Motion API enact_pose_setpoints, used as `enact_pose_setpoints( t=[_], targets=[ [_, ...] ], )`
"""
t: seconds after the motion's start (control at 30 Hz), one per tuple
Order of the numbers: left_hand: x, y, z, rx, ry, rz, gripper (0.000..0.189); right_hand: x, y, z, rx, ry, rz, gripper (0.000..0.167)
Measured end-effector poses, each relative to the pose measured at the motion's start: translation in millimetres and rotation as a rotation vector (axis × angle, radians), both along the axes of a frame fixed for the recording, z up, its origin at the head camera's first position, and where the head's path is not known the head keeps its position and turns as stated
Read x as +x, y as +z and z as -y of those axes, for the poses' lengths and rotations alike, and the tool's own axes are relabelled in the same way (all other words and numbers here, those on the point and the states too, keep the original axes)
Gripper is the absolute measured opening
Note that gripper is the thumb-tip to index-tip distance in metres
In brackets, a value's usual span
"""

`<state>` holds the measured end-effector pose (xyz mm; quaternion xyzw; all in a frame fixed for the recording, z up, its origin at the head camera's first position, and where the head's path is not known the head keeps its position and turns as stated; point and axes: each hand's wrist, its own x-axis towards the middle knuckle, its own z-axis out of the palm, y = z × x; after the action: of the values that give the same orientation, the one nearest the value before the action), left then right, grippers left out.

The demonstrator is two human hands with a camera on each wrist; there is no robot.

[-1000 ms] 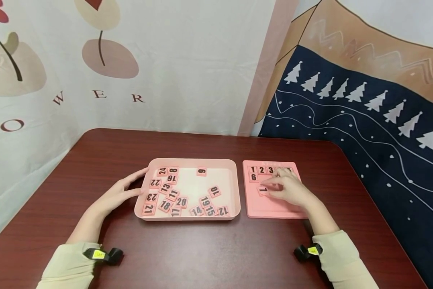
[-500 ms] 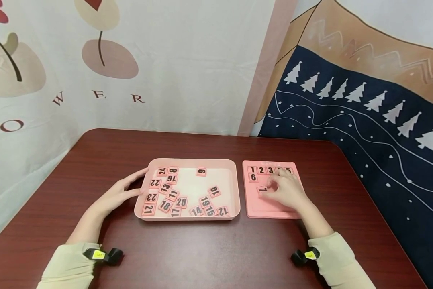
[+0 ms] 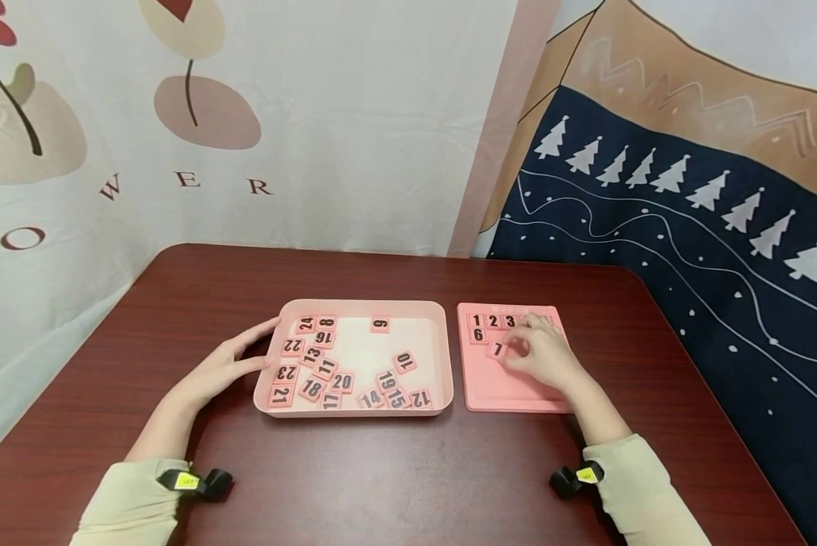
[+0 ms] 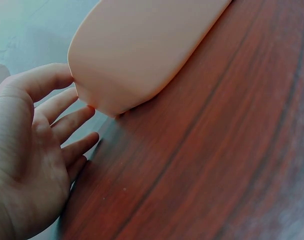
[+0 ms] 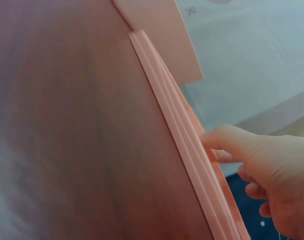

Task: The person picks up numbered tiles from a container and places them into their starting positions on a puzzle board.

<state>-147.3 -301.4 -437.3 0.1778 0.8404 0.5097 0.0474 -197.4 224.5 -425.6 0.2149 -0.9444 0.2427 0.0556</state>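
Note:
My left hand (image 3: 219, 370) touches the left side of a pale pink tray (image 3: 354, 413) with fingers spread and fairly straight. In the left wrist view its thumb and fingertips meet the tray's outer wall (image 4: 132, 50). Over a pink number board (image 3: 480, 387) to the tray's right, my right hand (image 3: 548, 356) pinches the number 7 tile (image 3: 496, 349) at its right edge between thumb and index finger. That tile sits slightly askew below the top rows. Tiles 1, 2 and 3 show in the top row, with a 6 tile (image 3: 477, 335) under the 1; my fingers cover the row's right part.
Several loose number tiles lie in the tray, among them a 10 tile (image 3: 405, 362) and a 20 tile (image 3: 342, 381), turned various ways. Tray and board stand on a dark red-brown table (image 3: 408, 470). Printed cloths (image 3: 354, 152) hang behind it.
The 7 tile has turned from lying sideways to nearly upright and shifted slightly up the board with my right fingers. My left hand and the tray have stayed put.

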Motion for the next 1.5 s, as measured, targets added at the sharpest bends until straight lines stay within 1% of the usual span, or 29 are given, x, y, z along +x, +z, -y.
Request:
enact_pose_setpoints(
  t=[0.1,0.33,0.47,0.73,1.0,1.07,1.17,1.27,1.33,1.4,1.5],
  targets=[
    [-0.1,0.0,-0.1,-0.008,-0.001,-0.004,0.062,-4.2,0.2,-5.6,-0.021,-0.001,0.012,0.025],
    [0.4,0.6,0.4,-0.023,0.01,0.004,0.063,-11.4,0.3,-8.7,-0.023,0.019,0.033,0.026],
    [0.1,1.4,0.2,-0.027,0.013,0.005,0.063,-13.2,-1.6,-8.4,-0.038,0.005,0.042,0.027],
    [0.4,2.4,-0.1,-0.028,0.012,0.005,0.063,-14.8,-5.8,-6.3,-0.08,-0.046,0.024,0.026],
    [0.8,0.9,-0.2,-0.017,0.014,0.01,0.063,-16.9,-7.3,-5.3,-0.075,-0.047,0.005,0.026],
    [1.1,0.6,0.0,-0.017,0.016,0.01,0.063,-16.3,-5.8,-4.9,-0.076,-0.029,-0.019,0.026],
    [1.2,0.5,0.0,-0.019,0.016,0.008,0.063,-14.7,-1.0,-2.6,-0.101,0.022,-0.104,0.024],
    [1.0,0.3,0.0,-0.021,0.016,0.006,0.063,-12.0,7.9,4.0,-0.155,0.072,-0.177,0.025],
    [1.0,0.6,-0.1,-0.021,0.017,0.004,0.063,-9.2,15.0,11.6,-0.196,0.101,-0.193,0.026],
    [1.1,1.1,0.0,-0.021,0.017,0.007,0.063,-6.3,22.5,21.6,-0.232,0.125,-0.189,0.029],
    [1.8,2.3,0.2,-0.024,0.016,0.01,0.063,-4.4,31.2,38.5,-0.259,0.174,-0.196,0.033]
  ],
)
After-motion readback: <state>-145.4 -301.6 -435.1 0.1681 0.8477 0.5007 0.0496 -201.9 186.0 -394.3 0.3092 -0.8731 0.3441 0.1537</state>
